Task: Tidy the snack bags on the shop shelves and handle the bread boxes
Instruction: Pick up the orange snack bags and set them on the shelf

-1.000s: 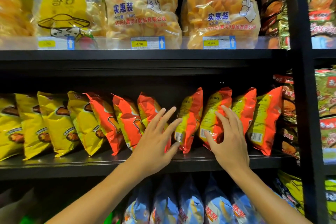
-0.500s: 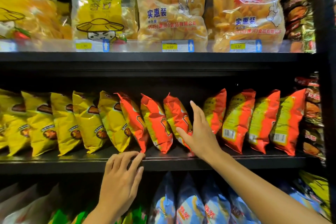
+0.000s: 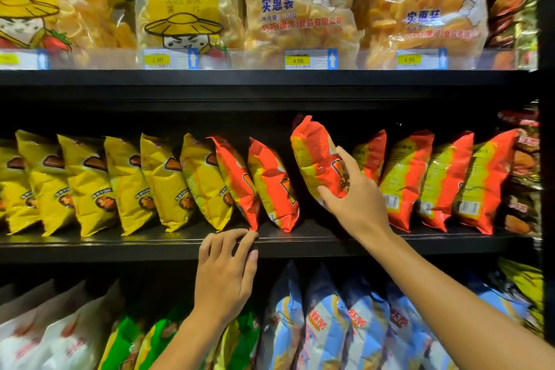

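The right hand [image 3: 354, 201] grips an orange bag [image 3: 318, 159] low on its side, thumb under its bottom edge and fingers around the far face, holding it raised off the middle shelf [image 3: 330, 242] and tilted. Just right of that hand stand four more orange bags [image 3: 438, 180], leaning; just left of it two orange bags [image 3: 267, 186] lean the other way, then a row of yellow bags [image 3: 126, 186] further left. Below and left, the left hand [image 3: 225, 273] holds nothing, its curled fingertips resting on the shelf's front edge beneath the leftmost orange bag. Under both hands sit blue bags [image 3: 324, 327]; above them, big clear chip bags [image 3: 300, 6].
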Demonstrator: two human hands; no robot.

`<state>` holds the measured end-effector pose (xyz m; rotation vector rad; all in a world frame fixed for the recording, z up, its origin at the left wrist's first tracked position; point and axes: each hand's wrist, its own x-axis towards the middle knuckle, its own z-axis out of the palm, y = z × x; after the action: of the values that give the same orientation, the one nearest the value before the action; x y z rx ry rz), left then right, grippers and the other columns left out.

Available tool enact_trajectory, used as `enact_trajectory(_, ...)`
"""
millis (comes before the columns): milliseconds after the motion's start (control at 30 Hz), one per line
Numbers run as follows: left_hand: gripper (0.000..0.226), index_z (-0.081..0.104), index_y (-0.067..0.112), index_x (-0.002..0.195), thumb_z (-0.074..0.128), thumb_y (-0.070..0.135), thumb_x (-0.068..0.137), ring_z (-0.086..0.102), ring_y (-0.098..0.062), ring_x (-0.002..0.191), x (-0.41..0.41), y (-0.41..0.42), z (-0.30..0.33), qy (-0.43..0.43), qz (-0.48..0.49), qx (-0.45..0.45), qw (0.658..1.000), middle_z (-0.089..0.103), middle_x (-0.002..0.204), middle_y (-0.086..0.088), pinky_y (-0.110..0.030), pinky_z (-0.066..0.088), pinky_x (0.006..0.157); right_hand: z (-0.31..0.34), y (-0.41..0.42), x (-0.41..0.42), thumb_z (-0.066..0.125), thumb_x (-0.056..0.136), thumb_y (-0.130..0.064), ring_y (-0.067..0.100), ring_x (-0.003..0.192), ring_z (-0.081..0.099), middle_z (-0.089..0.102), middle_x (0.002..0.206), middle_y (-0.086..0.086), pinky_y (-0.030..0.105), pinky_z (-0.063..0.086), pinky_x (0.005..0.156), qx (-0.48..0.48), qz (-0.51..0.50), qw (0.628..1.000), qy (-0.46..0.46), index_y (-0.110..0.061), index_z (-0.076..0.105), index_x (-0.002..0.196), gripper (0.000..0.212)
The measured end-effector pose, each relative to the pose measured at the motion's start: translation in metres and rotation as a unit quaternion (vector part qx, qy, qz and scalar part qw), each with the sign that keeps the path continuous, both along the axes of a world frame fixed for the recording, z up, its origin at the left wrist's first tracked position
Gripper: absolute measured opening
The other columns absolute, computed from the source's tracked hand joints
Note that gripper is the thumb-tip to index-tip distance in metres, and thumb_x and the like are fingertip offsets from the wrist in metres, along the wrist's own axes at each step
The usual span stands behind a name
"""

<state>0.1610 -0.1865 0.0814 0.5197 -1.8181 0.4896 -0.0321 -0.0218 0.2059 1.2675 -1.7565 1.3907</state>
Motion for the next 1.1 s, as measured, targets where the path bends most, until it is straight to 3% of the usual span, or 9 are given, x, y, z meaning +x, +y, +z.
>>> enact_trajectory(133,0.044,0.065,0.020,0.130,0.040,0.042,0.102,0.051,-0.023,0.124,0.005,0.012,0.006,0.010,-0.048,0.072,0.996,0.057,0.131,0.005,-0.039,0.028,0.111,-0.004,0.055,0.015,0.080,0.086,-0.030,0.005,0.118,0.062,0.061,0.134,-0.021,0.024,0.049,0.096,-0.077,0.057,0.995,0.000,-0.043,0.033,0.158,0.087)
enact_trajectory(233,0.044,0.059,0.017,0.136,0.051,0.036,0.096,0.046,-0.021,0.135,0.004,0.056,0.013,0.089,-0.196,0.140,0.966,0.052,0.142,0.002,-0.032,0.027,0.118,-0.024,0.103,0.034,0.082,0.083,-0.023,-0.003,0.121,0.059,0.062,0.135,-0.018,0.012,0.043,0.101,-0.116,0.079,0.990,0.005,-0.041,0.037,0.157,0.088)
enact_trajectory(367,0.052,0.048,0.029,0.147,0.055,0.041,0.096,0.041,-0.014,0.144,-0.004,0.158,0.014,0.114,-0.390,0.256,0.877,0.048,0.149,0.014,-0.026,0.031,0.118,-0.064,0.147,0.051,0.082,0.080,-0.022,-0.003,0.131,0.052,0.059,0.140,-0.014,0.015,0.041,0.107,-0.117,0.079,0.990,0.021,-0.038,0.041,0.156,0.088)
enact_trajectory(533,0.071,0.028,0.024,0.159,0.058,0.038,0.096,0.035,-0.021,0.151,-0.017,0.244,-0.015,0.084,-0.545,0.358,0.753,0.042,0.160,0.004,-0.047,0.031,0.121,-0.130,0.173,0.060,0.084,0.083,-0.026,-0.003,0.136,0.049,0.051,0.147,-0.021,0.012,0.036,0.109,-0.100,0.061,0.992,0.047,-0.034,0.042,0.155,0.084)
enact_trajectory(667,0.072,0.030,0.031,0.157,0.064,0.036,0.094,0.045,-0.020,0.146,-0.025,0.273,-0.050,0.085,-0.573,0.440,0.686,0.049,0.156,0.004,-0.048,0.035,0.120,-0.183,0.189,0.060,0.081,0.086,-0.021,0.020,0.144,0.044,0.048,0.153,0.004,0.032,0.031,0.120,-0.057,0.035,0.994,0.086,-0.013,0.045,0.152,0.076)
enact_trajectory(733,0.069,0.037,0.032,0.152,0.068,0.035,0.090,0.052,-0.011,0.139,-0.026,0.279,-0.068,0.105,-0.572,0.472,0.663,0.057,0.148,0.012,-0.033,0.043,0.114,-0.207,0.199,0.063,0.078,0.087,-0.024,0.025,0.144,0.043,0.045,0.152,0.008,0.040,0.035,0.119,-0.024,0.049,0.995,0.080,-0.016,0.045,0.154,0.075)
enact_trajectory(867,0.060,0.053,0.027,0.132,0.082,0.030,0.080,0.072,-0.011,0.110,-0.024,0.286,-0.095,0.171,-0.536,0.568,0.601,0.074,0.121,0.007,-0.026,0.058,0.086,-0.248,0.214,0.074,0.078,0.084,-0.033,0.023,0.144,0.038,0.037,0.153,-0.002,0.033,0.033,0.119,0.068,0.099,0.991,0.054,-0.024,0.047,0.154,0.077)
enact_trajectory(1000,0.050,0.059,0.023,0.132,0.079,0.036,0.088,0.072,-0.009,0.108,-0.013,0.281,-0.122,0.178,-0.460,0.598,0.632,0.076,0.117,0.009,-0.017,0.055,0.083,-0.269,0.230,0.079,0.078,0.092,-0.029,0.018,0.142,0.043,0.046,0.151,-0.007,0.028,0.036,0.115,0.084,0.139,0.987,-0.002,-0.024,0.058,0.145,0.057)
enact_trajectory(1100,0.045,0.061,0.023,0.132,0.070,0.040,0.092,0.072,-0.008,0.110,0.000,0.276,-0.143,0.159,-0.437,0.632,0.620,0.076,0.119,0.011,-0.015,0.054,0.084,-0.273,0.238,0.080,0.072,0.093,-0.025,0.018,0.140,0.049,0.054,0.147,-0.007,0.030,0.041,0.112,0.006,0.133,0.985,-0.108,-0.023,0.064,0.136,0.044)
